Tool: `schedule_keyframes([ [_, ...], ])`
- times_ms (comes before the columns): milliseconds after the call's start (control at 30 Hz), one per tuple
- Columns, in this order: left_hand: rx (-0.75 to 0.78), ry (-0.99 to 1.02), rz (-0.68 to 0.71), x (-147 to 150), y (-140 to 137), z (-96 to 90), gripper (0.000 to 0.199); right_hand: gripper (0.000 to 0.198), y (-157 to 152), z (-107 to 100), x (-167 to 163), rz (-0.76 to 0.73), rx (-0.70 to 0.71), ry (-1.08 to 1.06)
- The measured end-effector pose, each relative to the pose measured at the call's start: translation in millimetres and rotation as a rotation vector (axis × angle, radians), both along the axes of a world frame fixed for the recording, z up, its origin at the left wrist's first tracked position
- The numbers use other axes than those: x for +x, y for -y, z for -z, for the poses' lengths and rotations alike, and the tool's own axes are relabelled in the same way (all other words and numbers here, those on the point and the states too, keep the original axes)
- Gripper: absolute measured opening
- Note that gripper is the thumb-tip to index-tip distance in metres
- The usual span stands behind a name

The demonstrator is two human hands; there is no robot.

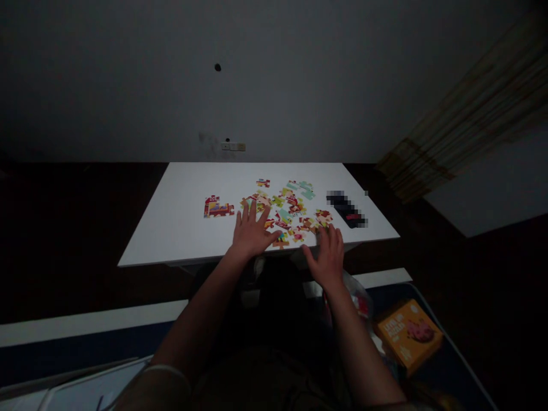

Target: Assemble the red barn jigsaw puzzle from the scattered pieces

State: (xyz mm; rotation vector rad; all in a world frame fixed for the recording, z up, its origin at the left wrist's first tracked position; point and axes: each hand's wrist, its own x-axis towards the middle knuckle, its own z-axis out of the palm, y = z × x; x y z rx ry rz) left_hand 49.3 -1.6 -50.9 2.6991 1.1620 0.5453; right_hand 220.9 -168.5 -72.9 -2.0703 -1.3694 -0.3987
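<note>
Note the left hand (252, 231) palm down at the left side of the loose puzzle pieces (293, 198), with fingers fanned wide and nothing visibly gripped. See the right hand (329, 257) at the near edge of the surface (171, 237), with thumb well apart and fingertips by the nearest pieces on that side — apparently without a pinch on any, though impossible to tell about contact. Find the pieces scattered mid-surface, some apparently overlapping; find the joined block (218, 209) to the left, apart from the pile, and the small piece (263, 182) alone toward the back.

Press lightly and slide rather than sweep, probably best with flat fingertips, so as to part overlaps without flipping any. Mind the near-edge piece (281, 242) — likely easy to knock off, so better drawn inward first. Steer the left hand clear of the joined block to spare the joints. Leave room beside the dark object (347, 210) on the right, too blurred to name.
</note>
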Motion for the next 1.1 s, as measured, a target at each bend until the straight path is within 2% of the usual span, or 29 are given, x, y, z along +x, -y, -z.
schedule_keyframes([
  [100,-0.004,-0.031,0.015,8,-4,4.8,0.082,0.072,-9,0,7,-0.016,-0.064,0.033],
  [233,-0.034,-0.053,0.0,15,-4,4.8,0.081,0.069,-19,-3,8,-0.045,-0.187,0.07],
  [400,-0.114,-0.152,-0.04,24,-6,-2.0,0.081,0.067,-28,-16,12,0.011,-0.399,0.086],
  [500,-0.132,-0.159,-0.038,29,-8,-3.7,0.078,0.066,-35,-20,18,0.024,-0.478,0.082],
  [733,-0.109,-0.086,0.057,31,-19,-8.4,0.063,0.063,-40,-20,26,-0.013,-0.486,0.056],
  [933,-0.121,0.018,-0.12,32,-32,-7.3,0.069,0.067,-40,-26,32,0.031,-0.39,0.051],
  [1100,-0.121,0.017,-0.129,46,-37,1.4,0.074,0.076,-52,-25,34,0.04,-0.478,0.035],
])
